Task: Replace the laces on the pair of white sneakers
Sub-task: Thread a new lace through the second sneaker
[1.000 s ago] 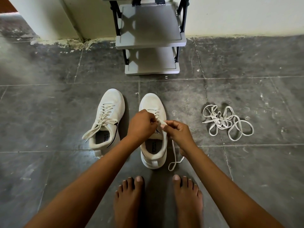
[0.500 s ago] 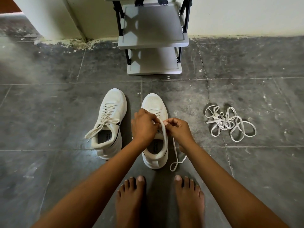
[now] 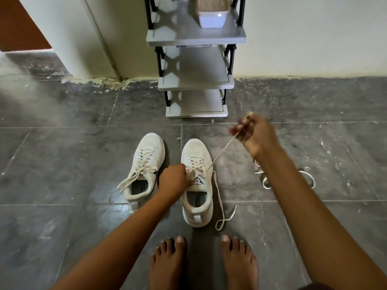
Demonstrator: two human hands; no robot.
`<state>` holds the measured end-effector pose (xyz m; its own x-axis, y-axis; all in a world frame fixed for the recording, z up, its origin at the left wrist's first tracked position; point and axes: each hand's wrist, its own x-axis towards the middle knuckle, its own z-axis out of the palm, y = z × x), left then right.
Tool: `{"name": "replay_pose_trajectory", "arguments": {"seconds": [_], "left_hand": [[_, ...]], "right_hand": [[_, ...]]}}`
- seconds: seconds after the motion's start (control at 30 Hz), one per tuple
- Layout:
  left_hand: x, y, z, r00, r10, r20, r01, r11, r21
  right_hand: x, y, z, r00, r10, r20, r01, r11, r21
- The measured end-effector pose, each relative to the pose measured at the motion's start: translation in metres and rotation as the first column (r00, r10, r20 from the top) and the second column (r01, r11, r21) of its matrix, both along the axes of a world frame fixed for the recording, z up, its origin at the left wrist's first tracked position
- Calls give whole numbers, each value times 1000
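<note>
Two white sneakers stand side by side on the grey tiled floor. The left sneaker is laced, its ends loose. My left hand grips the right sneaker at its tongue and upper eyelets. My right hand is raised to the upper right and pinches one end of that shoe's lace, which runs taut from the eyelets. The lace's other end trails on the floor to the right of the shoe. A loose pile of white laces lies further right, mostly hidden behind my right forearm.
A grey three-tier shoe rack with black posts stands against the wall just beyond the sneakers; a white box sits on its top shelf. My bare feet are planted right below the shoes. A wall corner juts out at the upper left.
My right hand has pulled away from the shoe, up and to the right, drawing the lace end out taut. My left hand stays on the shoe. The camera has tilted up.
</note>
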<state>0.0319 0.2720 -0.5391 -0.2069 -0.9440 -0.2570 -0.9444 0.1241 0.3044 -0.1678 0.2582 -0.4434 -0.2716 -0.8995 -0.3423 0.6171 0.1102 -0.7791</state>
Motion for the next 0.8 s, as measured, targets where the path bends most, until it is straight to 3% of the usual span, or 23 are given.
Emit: {"name": "replay_pose_trajectory", "arguments": {"seconds": [0.03,0.07,0.1,0.13,0.17,0.2,0.27,0.3,0.33,0.5,0.57,0.67,0.7,0.8], "left_hand": [[1,0,-1,1000,-6,3,6,1000,5],[2,-1,-1,1000,-9,0,9,1000,11],[3,-3,-2,1000,-13,-9,13,1000,24],[5,-5,-1,1000,-17,-26,18,999,45],[7,-7,0,999,-21,-46,24,998,63],[8,-9,0,998,-27,-61,31,997,75],[10,-11,-2,997,-45,-66,49,997,64],[10,-10,-2,997,-57,-60,60,997,47],[10,-10,-3,996,-71,-53,73,997,26],[9,-7,-2,994,-98,-46,97,995,-19],[9,-7,-1,995,-81,-64,81,997,-2],[9,-10,1,994,-39,-105,43,998,36],[9,-10,1,994,-36,-105,40,998,39],[5,-8,2,997,-44,-66,47,998,32]], "right_hand": [[-9,0,16,993,7,116,6,994,-111],[-14,2,28,995,33,90,-17,984,-179],[-15,3,30,995,48,-84,-63,980,-187],[-11,4,24,923,74,-379,-127,985,-117],[-4,7,11,717,144,-683,-179,984,20],[5,11,-8,467,262,-845,-214,960,180],[25,23,-56,78,512,-855,-249,841,480],[34,30,-79,-41,574,-817,-249,787,565],[41,36,-96,-97,586,-804,-248,769,590],[47,41,-115,19,489,-872,-241,849,470],[41,36,-104,228,441,-868,-258,887,383],[15,28,-69,651,235,-722,-146,972,185],[4,26,-60,714,174,-678,-119,985,128],[-3,34,-51,719,185,-670,-179,981,79]]}}
